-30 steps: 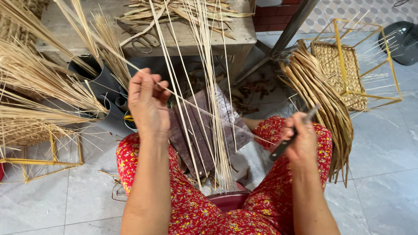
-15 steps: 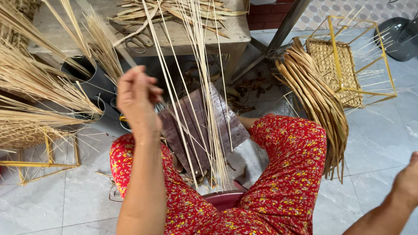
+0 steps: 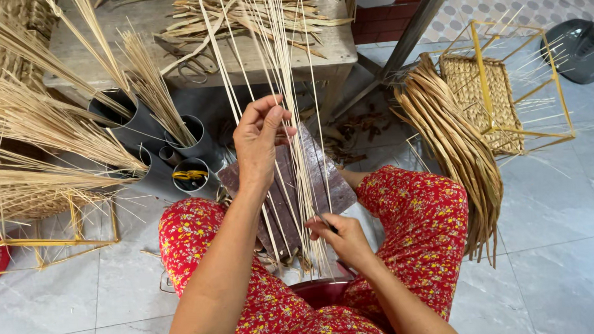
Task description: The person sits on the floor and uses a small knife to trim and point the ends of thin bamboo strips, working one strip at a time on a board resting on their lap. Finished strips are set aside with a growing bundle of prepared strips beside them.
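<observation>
From the head camera, the left hand (image 3: 259, 138) pinches the upright thin reed strands (image 3: 283, 87) between thumb and fingers, above a dark wooden board (image 3: 284, 187) resting between the knees. The right hand (image 3: 343, 238), nearer and lower, closes on a small dark tool (image 3: 326, 222) at the strands' base. Grey tubes (image 3: 138, 130) holding reeds stand left; a bundle of flat straw (image 3: 453, 147) lies right, beside a woven panel in a yellow frame (image 3: 484, 95).

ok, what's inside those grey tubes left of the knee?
The grey tubes lean beside the left hand. Bundles of pale straw stick out of two. A smaller tube holds something yellow. Their lower ends and bottoms are hidden by the tube walls.
</observation>
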Demonstrator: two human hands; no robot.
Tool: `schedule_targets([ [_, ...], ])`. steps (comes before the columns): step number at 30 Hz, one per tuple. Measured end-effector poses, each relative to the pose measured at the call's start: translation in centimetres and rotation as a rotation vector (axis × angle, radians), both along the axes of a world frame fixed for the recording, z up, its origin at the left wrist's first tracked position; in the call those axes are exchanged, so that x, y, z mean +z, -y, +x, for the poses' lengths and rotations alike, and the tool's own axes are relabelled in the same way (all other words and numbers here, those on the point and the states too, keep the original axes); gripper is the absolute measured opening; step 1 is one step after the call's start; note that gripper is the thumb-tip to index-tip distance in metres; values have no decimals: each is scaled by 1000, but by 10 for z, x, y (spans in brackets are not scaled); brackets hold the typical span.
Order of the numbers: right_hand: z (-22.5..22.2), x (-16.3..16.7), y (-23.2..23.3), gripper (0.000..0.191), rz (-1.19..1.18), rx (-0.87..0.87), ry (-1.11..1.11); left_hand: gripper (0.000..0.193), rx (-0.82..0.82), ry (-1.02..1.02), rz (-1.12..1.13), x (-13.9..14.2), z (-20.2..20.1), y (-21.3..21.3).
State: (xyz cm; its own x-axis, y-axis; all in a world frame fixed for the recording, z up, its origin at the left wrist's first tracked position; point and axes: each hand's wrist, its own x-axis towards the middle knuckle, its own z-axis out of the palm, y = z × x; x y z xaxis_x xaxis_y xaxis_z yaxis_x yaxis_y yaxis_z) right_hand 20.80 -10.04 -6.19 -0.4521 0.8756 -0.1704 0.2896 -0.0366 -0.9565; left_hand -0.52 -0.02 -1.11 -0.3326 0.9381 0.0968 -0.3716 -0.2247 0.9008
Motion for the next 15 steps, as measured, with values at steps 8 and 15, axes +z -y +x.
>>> schedule_targets([
  [8,-56,-19,-97,16,-107,-237,28,78,49,-406,-181,-31,14,-14],
  [15,-70,-25,-102,15,99,-213,240,74,48,-810,-475,-32,17,10],
])
